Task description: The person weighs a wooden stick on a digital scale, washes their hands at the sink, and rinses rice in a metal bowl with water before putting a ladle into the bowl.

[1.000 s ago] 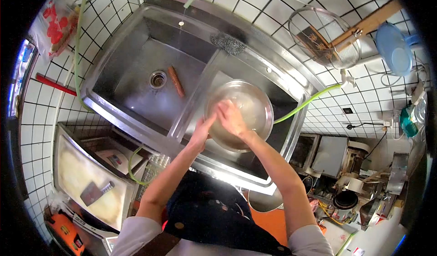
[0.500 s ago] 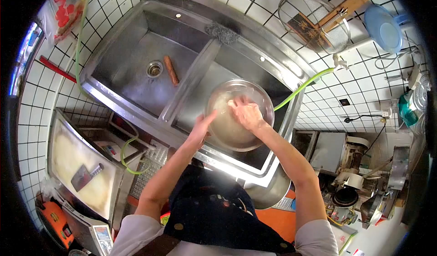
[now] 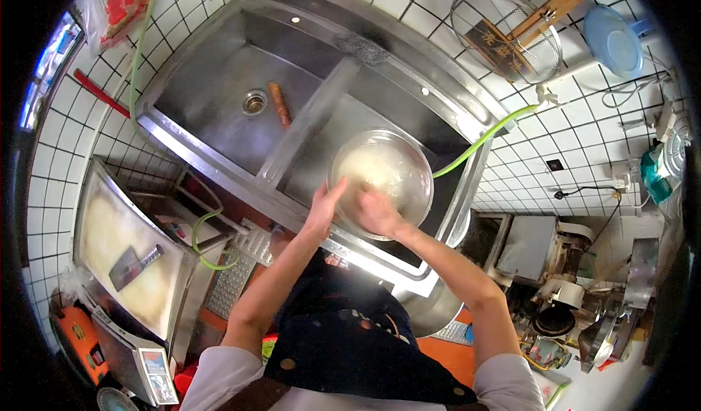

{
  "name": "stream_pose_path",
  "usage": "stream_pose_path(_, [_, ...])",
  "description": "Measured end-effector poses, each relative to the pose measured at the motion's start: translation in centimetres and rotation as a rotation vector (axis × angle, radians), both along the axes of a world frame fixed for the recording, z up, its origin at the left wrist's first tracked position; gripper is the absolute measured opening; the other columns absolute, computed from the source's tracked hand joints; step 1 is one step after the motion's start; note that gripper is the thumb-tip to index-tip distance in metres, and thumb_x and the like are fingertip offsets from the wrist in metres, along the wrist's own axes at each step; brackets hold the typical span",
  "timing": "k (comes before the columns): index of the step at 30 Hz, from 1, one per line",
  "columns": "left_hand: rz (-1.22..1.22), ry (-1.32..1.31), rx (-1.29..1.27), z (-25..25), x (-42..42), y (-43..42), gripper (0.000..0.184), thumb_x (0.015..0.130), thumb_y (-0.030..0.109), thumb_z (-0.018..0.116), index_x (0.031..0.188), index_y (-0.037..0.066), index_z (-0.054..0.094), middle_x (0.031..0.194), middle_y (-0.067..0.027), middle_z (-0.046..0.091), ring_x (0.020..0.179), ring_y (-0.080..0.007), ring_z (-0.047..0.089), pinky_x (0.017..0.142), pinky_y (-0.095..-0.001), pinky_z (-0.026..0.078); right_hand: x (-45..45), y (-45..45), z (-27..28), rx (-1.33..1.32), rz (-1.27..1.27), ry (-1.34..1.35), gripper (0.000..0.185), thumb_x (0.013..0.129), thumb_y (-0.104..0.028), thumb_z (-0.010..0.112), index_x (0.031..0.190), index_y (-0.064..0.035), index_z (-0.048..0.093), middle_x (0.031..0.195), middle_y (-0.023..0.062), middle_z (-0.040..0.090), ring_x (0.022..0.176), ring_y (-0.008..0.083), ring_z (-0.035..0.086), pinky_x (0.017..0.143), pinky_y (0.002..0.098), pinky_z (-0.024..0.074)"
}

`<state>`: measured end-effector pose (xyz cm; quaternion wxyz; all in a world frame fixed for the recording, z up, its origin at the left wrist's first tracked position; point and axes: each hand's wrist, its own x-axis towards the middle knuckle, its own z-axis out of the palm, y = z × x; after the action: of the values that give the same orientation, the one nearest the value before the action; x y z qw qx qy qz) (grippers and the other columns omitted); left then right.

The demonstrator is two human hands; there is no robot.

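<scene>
Bowl (image 3: 421, 185) has left hand (image 3: 323, 208) clamped on its rim, right hand (image 3: 377, 212) inside, grip unclear.

bowl (image 3: 423, 174): glossy metal | sink (image 3: 212, 97): smooth, shiny metal | apron (image 3: 343, 338): matt cloth | dipper (image 3: 612, 42): smooth plastic

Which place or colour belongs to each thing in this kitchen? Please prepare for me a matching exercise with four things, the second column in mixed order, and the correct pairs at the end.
Things
1. Metal bowl
2. Stick-shaped brown thing
3. Plastic scoop
4. Flat scraper

Place or colour
A. Beside the drain
B. Lying on a pale surface
C. Below the right hand
D. Light blue

Right pairs: 1-C, 2-A, 3-D, 4-B
</scene>
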<state>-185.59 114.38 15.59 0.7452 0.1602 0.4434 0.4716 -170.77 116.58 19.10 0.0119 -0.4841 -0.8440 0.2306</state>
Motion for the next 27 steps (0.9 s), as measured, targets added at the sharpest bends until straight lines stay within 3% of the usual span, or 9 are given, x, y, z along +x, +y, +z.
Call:
stream_pose_path(3, [0.041, 0.013, -0.028, -0.3, -0.3, -0.2, 0.049, 0.087, 0.035, 0.059, 0.121, 0.001, 0.051, 0.11, -0.0079, 0.057, 0.097, -0.0156, 0.053, 0.08, -0.0275, 0.042, -0.5, 0.0, -0.2, -0.06, -0.09, 0.335, 0.028, 0.077, -0.012, 0.058, 0.102, 0.0004, 0.058, 0.09, 0.025, 0.061, 0.093, 0.0415, 0.058, 0.082, 0.0445, 0.0476])
stream_pose_path(6, [0.046, 0.0, -0.038, 0.5, -0.3, -0.5, 0.048, 0.087, 0.033, 0.06, 0.12, 0.0, 0.051, 0.111, -0.0083, 0.056, 0.099, -0.0158, 0.052, 0.084, -0.0277, 0.04, -0.6, 0.8, 0.8, -0.274, -0.134, 0.375, 0.029, 0.078, -0.01, 0.056, 0.106, -0.0002, 0.058, 0.094, 0.025, 0.062, 0.093, 0.0407, 0.058, 0.082, 0.0446, 0.0468])
stream_pose_path(11, [0.053, 0.014, -0.009, 2.1, -0.6, -0.3, 0.049, 0.088, 0.032, 0.06, 0.122, -0.001, 0.049, 0.113, -0.0102, 0.056, 0.102, -0.0169, 0.052, 0.085, -0.0301, 0.041, 1.0, 1.4, 1.7, -0.228, -0.26, 0.097, 0.024, 0.082, -0.018, 0.049, 0.091, -0.0012, 0.064, 0.088, 0.0247, 0.062, 0.084, 0.0409, 0.061, 0.075, 0.0461, 0.0491])
stream_pose_path(15, [0.038, 0.045, 0.007, 3.3, -0.6, -0.1, 0.05, 0.088, 0.032, 0.059, 0.123, -0.003, 0.048, 0.116, -0.012, 0.055, 0.105, -0.0175, 0.051, 0.087, -0.0309, 0.041, 2.7, 2.8, 2.5, -0.044, -0.236, -0.295, 0.025, 0.081, -0.027, 0.055, 0.08, -0.0029, 0.064, 0.076, 0.0249, 0.062, 0.075, 0.0383, 0.063, 0.067, 0.0487, 0.05])
stream_pose_path(18, [0.027, 0.034, 0.039, 2.9, -0.5, 0.3, 0.051, 0.088, 0.032, 0.059, 0.123, -0.003, 0.048, 0.116, -0.0126, 0.055, 0.105, -0.0182, 0.051, 0.088, -0.0309, 0.041, 2.9, 4.3, 1.5, 0.012, -0.275, -0.265, 0.026, 0.079, -0.024, 0.057, 0.086, -0.0002, 0.063, 0.088, 0.0266, 0.061, 0.082, 0.0406, 0.061, 0.071, 0.0483, 0.0503])
stream_pose_path(19, [0.016, 0.067, 0.062, 1.9, -0.4, 0.5, 0.052, 0.088, 0.032, 0.059, 0.124, -0.003, 0.047, 0.117, -0.0127, 0.055, 0.105, -0.0184, 0.051, 0.089, -0.0307, 0.04, 2.8, 4.2, 0.5, 0.256, -0.244, -0.264, 0.031, 0.08, -0.024, 0.053, 0.096, 0.0016, 0.058, 0.098, 0.0274, 0.057, 0.088, 0.0396, 0.059, 0.069, 0.0462, 0.0514])
stream_pose_path(22, [0.029, 0.039, 0.058, 2.6, -0.2, 0.9, 0.051, 0.087, 0.032, 0.06, 0.123, -0.003, 0.048, 0.114, -0.0123, 0.056, 0.105, -0.0192, 0.051, 0.09, -0.0312, 0.038, 1.3, 5.4, -0.7, 0.294, -0.316, -0.058, 0.038, 0.083, -0.027, 0.051, 0.109, 0.0002, 0.044, 0.11, 0.0268, 0.046, 0.095, 0.0394, 0.055, 0.073, 0.0461, 0.0504])
stream_pose_path(23, [0.038, 0.039, 0.04, 2.3, -0.2, 1.1, 0.05, 0.087, 0.032, 0.06, 0.122, -0.003, 0.049, 0.113, -0.0118, 0.056, 0.104, -0.0192, 0.052, 0.089, -0.0312, 0.04, 0.2, 5.4, 1.7, 0.081, -0.335, -0.022, 0.04, 0.084, -0.029, 0.05, 0.111, -0.0017, 0.038, 0.111, 0.0241, 0.044, 0.099, 0.039, 0.053, 0.078, 0.0472, 0.0478])
stream_pose_path(27, [0.043, 0.0, 0.003, 2.6, -0.5, 1.8, 0.048, 0.086, 0.032, 0.061, 0.121, 0.001, 0.049, 0.108, -0.0082, 0.059, 0.095, -0.0179, 0.058, 0.077, -0.0303, 0.047, -0.9, 5.1, 0.3, 0.165, -0.087, 0.045, 0.036, 0.084, -0.025, 0.051, 0.112, -0.0034, 0.048, 0.111, 0.0175, 0.049, 0.108, 0.0339, 0.048, 0.09, 0.0484, 0.0391])
